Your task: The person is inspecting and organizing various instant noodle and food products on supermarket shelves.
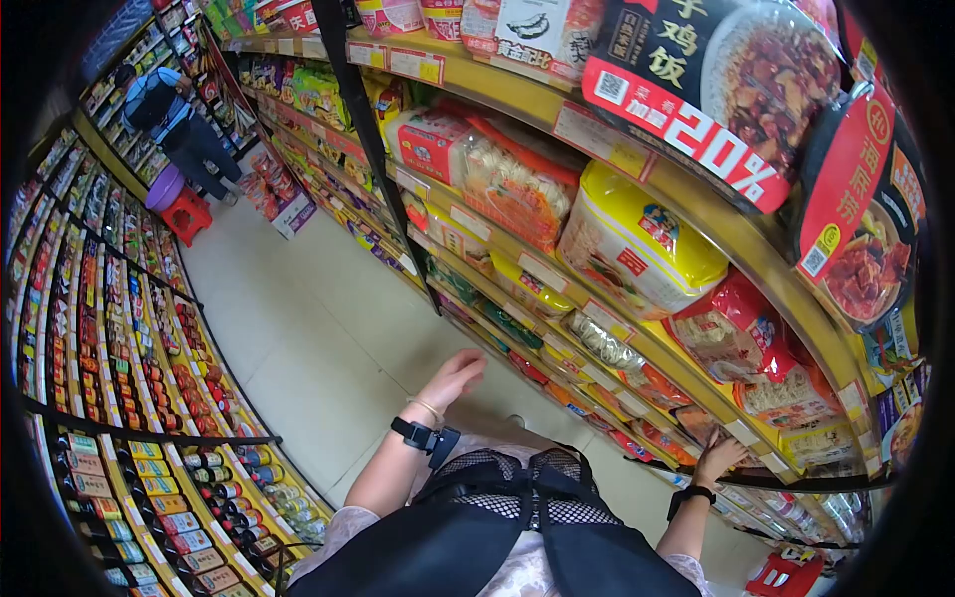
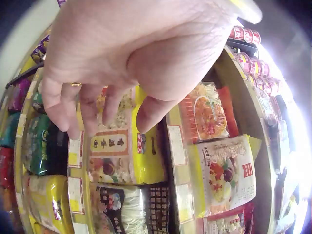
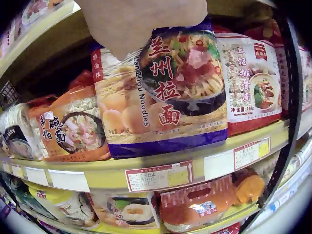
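Observation:
My right hand (image 1: 718, 462) is at a lower shelf on the right. In the right wrist view that hand (image 3: 146, 22) grips the top of a Lanzhou noodle pack (image 3: 161, 92), blue-edged with a bowl picture; the fingertips behind it are hidden. The pack stands upright at the shelf's front lip. My left hand (image 1: 458, 378) hangs in the air over the aisle, fingers loosely bent, holding nothing. Seen from the left wrist, that hand (image 2: 131, 58) overlaps a yellow-edged noodle pack (image 2: 114, 146) on the shelves behind it.
An orange noodle pack (image 3: 73, 126) and a red-and-white noodle pack (image 3: 251, 80) flank the blue-edged one. Large hanging signs (image 1: 716, 90) jut out at upper right. Bottle shelves (image 1: 149, 398) line the left. Down the aisle, a person (image 1: 174, 124) stands by a red stool (image 1: 186, 216).

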Available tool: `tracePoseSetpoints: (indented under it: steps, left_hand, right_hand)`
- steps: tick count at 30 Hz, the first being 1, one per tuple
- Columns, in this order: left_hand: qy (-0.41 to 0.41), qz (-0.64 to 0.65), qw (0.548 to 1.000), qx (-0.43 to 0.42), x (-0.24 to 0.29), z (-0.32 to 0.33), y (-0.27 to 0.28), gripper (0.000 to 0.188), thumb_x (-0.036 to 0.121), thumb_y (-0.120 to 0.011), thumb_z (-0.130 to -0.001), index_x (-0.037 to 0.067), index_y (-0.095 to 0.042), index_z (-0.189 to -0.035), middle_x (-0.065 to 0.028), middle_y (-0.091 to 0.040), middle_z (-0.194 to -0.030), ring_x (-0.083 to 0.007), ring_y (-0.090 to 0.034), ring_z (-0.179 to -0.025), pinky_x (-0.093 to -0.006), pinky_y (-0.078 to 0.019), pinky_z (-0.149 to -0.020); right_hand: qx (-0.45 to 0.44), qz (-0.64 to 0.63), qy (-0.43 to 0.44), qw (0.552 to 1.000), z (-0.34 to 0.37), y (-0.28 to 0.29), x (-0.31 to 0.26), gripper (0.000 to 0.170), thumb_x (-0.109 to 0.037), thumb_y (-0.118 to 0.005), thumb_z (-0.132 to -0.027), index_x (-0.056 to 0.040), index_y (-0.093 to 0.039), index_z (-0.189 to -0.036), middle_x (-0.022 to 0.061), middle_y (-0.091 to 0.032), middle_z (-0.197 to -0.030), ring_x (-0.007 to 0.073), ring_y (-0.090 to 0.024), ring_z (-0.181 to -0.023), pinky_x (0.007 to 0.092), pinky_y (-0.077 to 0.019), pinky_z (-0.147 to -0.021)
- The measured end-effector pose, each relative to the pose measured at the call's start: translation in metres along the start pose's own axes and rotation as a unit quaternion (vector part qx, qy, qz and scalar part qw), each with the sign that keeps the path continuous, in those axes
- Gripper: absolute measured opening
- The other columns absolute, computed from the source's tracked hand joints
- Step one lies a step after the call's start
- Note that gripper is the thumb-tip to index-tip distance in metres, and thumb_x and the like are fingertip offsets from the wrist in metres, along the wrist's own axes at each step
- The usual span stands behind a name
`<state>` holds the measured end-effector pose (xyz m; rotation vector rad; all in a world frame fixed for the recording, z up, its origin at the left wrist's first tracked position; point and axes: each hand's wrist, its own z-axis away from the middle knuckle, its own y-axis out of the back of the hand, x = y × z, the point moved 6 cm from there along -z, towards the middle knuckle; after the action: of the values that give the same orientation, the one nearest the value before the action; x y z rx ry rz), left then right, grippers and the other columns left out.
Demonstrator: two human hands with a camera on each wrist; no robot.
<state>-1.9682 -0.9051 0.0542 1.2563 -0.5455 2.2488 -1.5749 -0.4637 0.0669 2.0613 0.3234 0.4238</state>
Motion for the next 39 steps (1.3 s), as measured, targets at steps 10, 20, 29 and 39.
tracePoseSetpoints:
  steps: [10,20,29,39]
  left_hand:
    - [-0.28,-0.042,0.934,0.215,0.131,-0.064,0.129,0.031,0.008,-0.061,-0.083,0.005,-0.054,-0.113,-0.0047,-0.056,-0.11,-0.0172,-0.053,-0.099,-0.0291,-0.0456,-0.08]
    - [-0.539,-0.376,0.728,0.194,0.296,-0.063,0.146,0.052,0.004,-0.062,-0.075,0.002,-0.045,-0.124,-0.0176,-0.038,-0.132,-0.0367,-0.033,-0.124,-0.0441,-0.0283,-0.105]
    - [-0.522,-0.537,0.646,0.152,0.307,-0.102,0.113,0.072,0.019,-0.07,-0.071,0.006,-0.037,-0.134,-0.0112,-0.035,-0.138,-0.038,-0.024,-0.131,-0.0526,-0.016,-0.109]
    - [-0.526,-0.572,0.611,0.152,0.313,-0.097,0.113,0.082,0.023,-0.076,-0.067,0.007,-0.035,-0.136,-0.011,-0.038,-0.135,-0.0377,-0.03,-0.126,-0.053,-0.0244,-0.102]
  right_hand:
    - [0.049,-0.117,-0.089,0.988,0.045,0.058,-0.057,0.069,-0.006,-0.061,-0.084,-0.0058,-0.025,-0.143,0.0253,-0.012,-0.15,0.0415,-0.018,-0.137,0.043,-0.0213,-0.112]
    - [-0.102,-0.27,-0.124,0.949,0.104,0.093,-0.237,0.073,-0.001,-0.066,-0.075,-0.0022,-0.031,-0.14,0.0243,-0.005,-0.151,0.0407,-0.023,-0.135,0.0391,-0.0307,-0.107]
    - [-0.181,-0.214,-0.178,0.943,0.169,0.137,-0.298,0.07,-0.002,-0.066,-0.074,0.0042,-0.032,-0.136,0.0284,0.001,-0.149,0.0449,-0.021,-0.135,0.0414,-0.0293,-0.109]
    - [-0.154,-0.317,-0.171,0.92,0.12,0.161,-0.339,0.059,-0.001,-0.065,-0.072,0.0002,-0.043,-0.127,0.0278,-0.01,-0.148,0.0455,-0.029,-0.13,0.043,-0.0331,-0.106]
